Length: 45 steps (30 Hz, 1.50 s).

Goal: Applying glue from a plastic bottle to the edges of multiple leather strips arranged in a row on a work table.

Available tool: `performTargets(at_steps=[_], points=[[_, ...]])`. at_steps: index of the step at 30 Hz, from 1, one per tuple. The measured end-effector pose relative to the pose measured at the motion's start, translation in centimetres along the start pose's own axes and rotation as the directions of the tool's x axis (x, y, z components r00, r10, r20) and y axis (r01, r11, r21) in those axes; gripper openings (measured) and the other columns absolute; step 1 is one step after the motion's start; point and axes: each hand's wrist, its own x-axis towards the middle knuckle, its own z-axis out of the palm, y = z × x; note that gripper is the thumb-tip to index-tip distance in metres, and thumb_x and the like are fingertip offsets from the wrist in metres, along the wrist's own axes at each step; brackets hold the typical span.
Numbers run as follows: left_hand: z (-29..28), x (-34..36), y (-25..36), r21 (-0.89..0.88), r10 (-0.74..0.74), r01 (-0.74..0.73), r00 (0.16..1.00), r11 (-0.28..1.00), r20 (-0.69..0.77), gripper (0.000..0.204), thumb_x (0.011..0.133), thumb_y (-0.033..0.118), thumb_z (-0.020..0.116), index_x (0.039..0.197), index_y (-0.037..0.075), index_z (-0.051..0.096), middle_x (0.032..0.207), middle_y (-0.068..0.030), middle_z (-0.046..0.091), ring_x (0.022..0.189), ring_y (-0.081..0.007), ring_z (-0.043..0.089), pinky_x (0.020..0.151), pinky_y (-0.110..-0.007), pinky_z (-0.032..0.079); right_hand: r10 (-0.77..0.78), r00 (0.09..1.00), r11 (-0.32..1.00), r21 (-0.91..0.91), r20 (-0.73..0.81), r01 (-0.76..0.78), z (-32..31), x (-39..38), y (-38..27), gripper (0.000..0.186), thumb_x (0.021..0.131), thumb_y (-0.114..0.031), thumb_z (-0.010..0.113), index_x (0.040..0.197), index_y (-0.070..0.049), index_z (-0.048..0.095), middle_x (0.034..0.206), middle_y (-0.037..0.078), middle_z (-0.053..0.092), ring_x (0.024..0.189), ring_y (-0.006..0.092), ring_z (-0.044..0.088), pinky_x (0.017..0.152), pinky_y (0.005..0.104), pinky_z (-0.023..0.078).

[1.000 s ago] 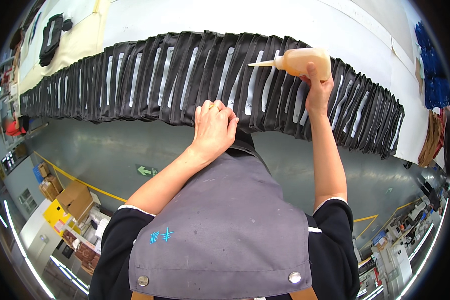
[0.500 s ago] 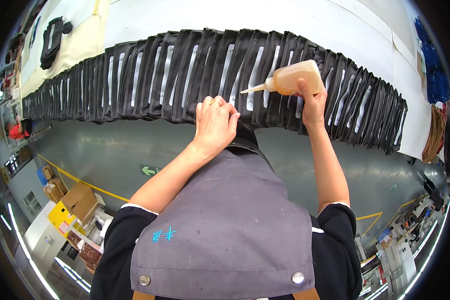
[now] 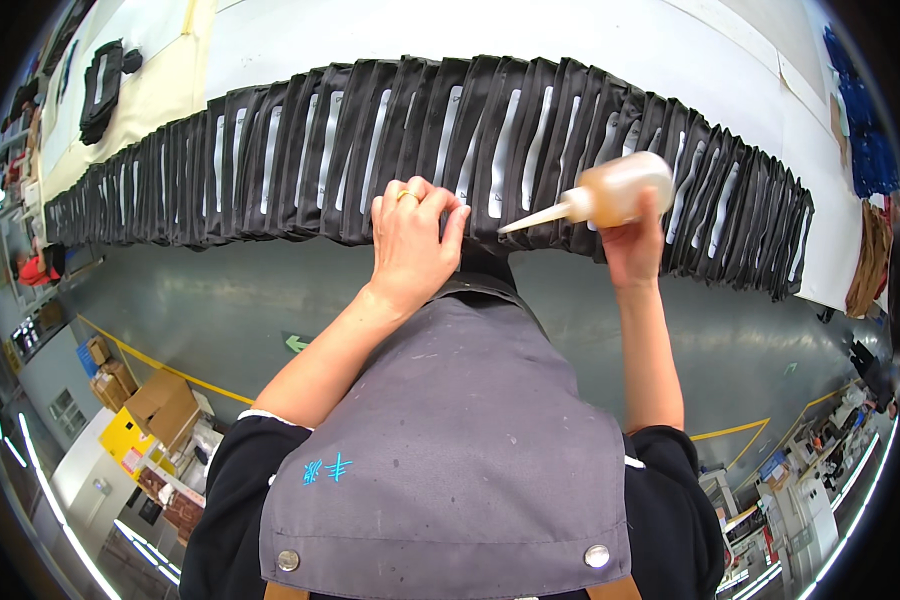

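Note:
A long row of overlapping black fabric pieces (image 3: 310,160), several with pale grey strips, runs across the white table (image 3: 370,30). My left hand (image 3: 412,240), with a ring on one finger, rests at the near edge of the row, left of its middle. Its fingers are bent and the thumb lies against a piece there; the fingertips are partly hidden. In my right hand (image 3: 634,250) is a squeeze bottle (image 3: 620,190) of amber liquid, wrapped by the fingers and slightly blurred. The long thin nozzle slopes down to the left, its tip over the near edge of the pieces, right of my left hand.
A separate black bundle (image 3: 100,90) lies at the table's far left. Dark blue (image 3: 858,110) and brown cloth (image 3: 867,260) hangs at the right edge. Below the table is a grey floor (image 3: 200,300) with yellow lines; cardboard boxes (image 3: 162,405) stand at left.
My right hand has moved down and slightly right with the bottle, its nozzle tip now lower. My left hand has shifted a little left and upward.

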Motion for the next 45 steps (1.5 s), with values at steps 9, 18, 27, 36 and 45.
performTargets(at_steps=[9,18,27,36,45], points=[[4.7,-0.3,2.5,0.242,0.276,-0.313,0.945,0.918,0.175,0.019,0.073,0.025,0.072,0.074,0.008,0.065,0.084,-0.0048,0.056,0.087,-0.0224,0.048,0.074,-0.036,0.035,-0.019,0.994,0.618,0.783,0.107,-0.072,-3.1,-0.9,-3.9,0.052,0.08,-0.037,0.071,0.118,-0.006,0.055,0.117,0.009,0.059,0.105,0.0225,0.06,0.071,0.0268,0.055],[5.0,0.8,3.3,-0.165,0.376,-0.356,0.92,0.92,0.109,0.01,0.078,0.01,0.066,0.083,0.004,0.06,0.077,-0.0065,0.063,0.08,-0.024,0.06,0.074,-0.035,0.044,-0.151,0.954,0.932,0.285,-0.261,0.225,-3.4,-4.7,-0.2,0.056,0.085,-0.046,0.063,0.125,-0.01,0.048,0.12,0.005,0.056,0.107,0.024,0.057,0.07,0.0254,0.053],[4.2,3.7,3.6,-0.32,-0.107,0.312,0.844,0.894,0.525,0.021,0.087,0.017,0.059,0.089,-0.003,0.064,0.064,-0.0071,0.061,0.059,-0.0116,0.055,0.061,-0.029,0.045,-0.544,0.823,0.813,-0.344,-0.162,0.469,-4.4,-9.3,2.2,0.055,0.084,-0.032,0.069,0.122,0.001,0.046,0.116,0.008,0.053,0.107,0.0173,0.053,0.091,0.0343,0.043],[4.7,3.7,3.9,-0.283,-0.066,0.202,0.903,0.938,0.424,0.027,0.085,0.025,0.062,0.088,-0.002,0.064,0.074,-0.014,0.065,0.067,-0.0188,0.061,0.063,-0.034,0.048,-0.648,0.76,0.583,-0.67,-0.043,0.459,-3.4,-10.0,2.6,0.06,0.074,-0.048,0.076,0.105,-0.002,0.054,0.094,0.006,0.056,0.083,0.0181,0.057,0.072,0.0319,0.048],[6.0,3.5,1.8,-0.371,-0.053,0.253,0.88,0.894,0.472,0.02,0.089,0.016,0.06,0.08,-0.001,0.059,0.058,0.0065,0.047,0.054,-0.0018,0.038,0.048,-0.023,0.031,-0.574,0.818,0.698,-0.537,-0.024,0.474,-2.3,-10.3,2.0,0.052,0.073,-0.027,0.081,0.109,-0.001,0.053,0.1,0.007,0.06,0.09,0.0134,0.058,0.077,0.0283,0.048]])
